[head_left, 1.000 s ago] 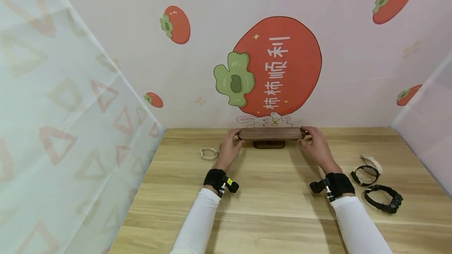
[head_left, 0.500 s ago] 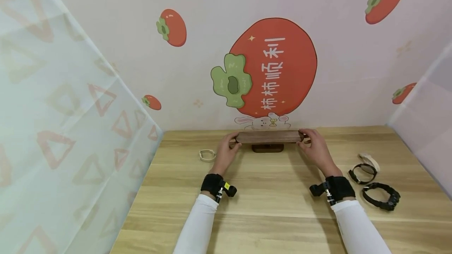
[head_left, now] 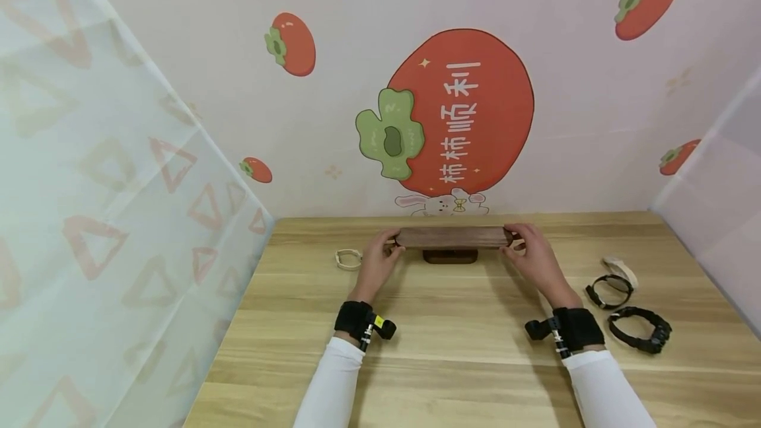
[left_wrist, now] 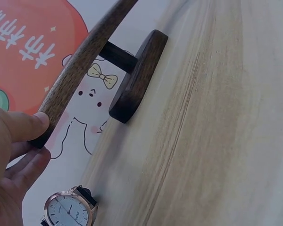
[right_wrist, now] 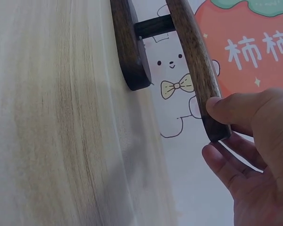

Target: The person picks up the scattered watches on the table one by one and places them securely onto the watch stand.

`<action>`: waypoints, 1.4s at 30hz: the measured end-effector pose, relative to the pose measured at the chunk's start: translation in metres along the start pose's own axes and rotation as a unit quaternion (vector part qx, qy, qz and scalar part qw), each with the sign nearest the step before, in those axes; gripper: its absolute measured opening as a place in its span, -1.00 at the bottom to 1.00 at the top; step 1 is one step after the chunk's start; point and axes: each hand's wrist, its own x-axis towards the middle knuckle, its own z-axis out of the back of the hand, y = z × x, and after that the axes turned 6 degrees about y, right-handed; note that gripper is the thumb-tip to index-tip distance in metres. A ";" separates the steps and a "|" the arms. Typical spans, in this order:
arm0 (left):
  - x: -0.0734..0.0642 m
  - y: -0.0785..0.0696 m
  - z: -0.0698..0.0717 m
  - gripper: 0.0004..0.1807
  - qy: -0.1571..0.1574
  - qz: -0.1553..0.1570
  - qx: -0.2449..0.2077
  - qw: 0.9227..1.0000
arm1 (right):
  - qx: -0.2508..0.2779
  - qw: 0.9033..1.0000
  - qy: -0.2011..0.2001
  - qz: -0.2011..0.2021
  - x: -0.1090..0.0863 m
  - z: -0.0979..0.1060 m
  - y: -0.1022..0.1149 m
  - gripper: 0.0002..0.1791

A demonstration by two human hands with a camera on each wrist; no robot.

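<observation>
A dark wooden T-bar display stand (head_left: pixel 454 238), with a long crossbar over a short post and flat base (left_wrist: pixel 140 75), stands near the back wall. My left hand (head_left: pixel 377 265) pinches the crossbar's left end, thumb on one side and fingers behind and below. At the right end, my right hand (head_left: pixel 536 263) pinches it the same way, with the thumb on the near face in the right wrist view. Below my left hand in the left wrist view is a watch (left_wrist: pixel 68 210) with a white dial and rose-gold rim.
A cream band (head_left: pixel 349 259) lies left of my left hand. On the right side of the wooden table (head_left: pixel 446 362) lie a cream strap (head_left: pixel 621 272), a thin black-banded watch (head_left: pixel 610 292) and a chunky black watch (head_left: pixel 641 330). A printed wall (head_left: pixel 565 170) rises behind.
The stand has slid a little away from the wall toward me, with both hands holding its crossbar ends. The watches and straps have stayed in place.
</observation>
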 end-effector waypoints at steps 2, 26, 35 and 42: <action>-0.002 0.000 0.000 -0.55 -0.001 0.002 -0.001 1.000 | -0.006 1.000 0.002 -0.001 -0.003 0.000 0.001 -0.49; -0.031 -0.008 0.006 -0.51 0.013 0.006 -0.024 1.000 | -0.027 0.999 0.010 0.020 -0.028 0.005 0.017 -0.48; -0.040 -0.011 0.006 -0.48 0.015 0.005 -0.013 1.000 | -0.038 0.999 0.005 0.022 -0.035 0.005 0.016 -0.48; -0.043 -0.011 0.005 -0.50 0.011 0.011 -0.019 1.000 | -0.042 0.999 0.003 0.022 -0.039 0.005 0.018 -0.48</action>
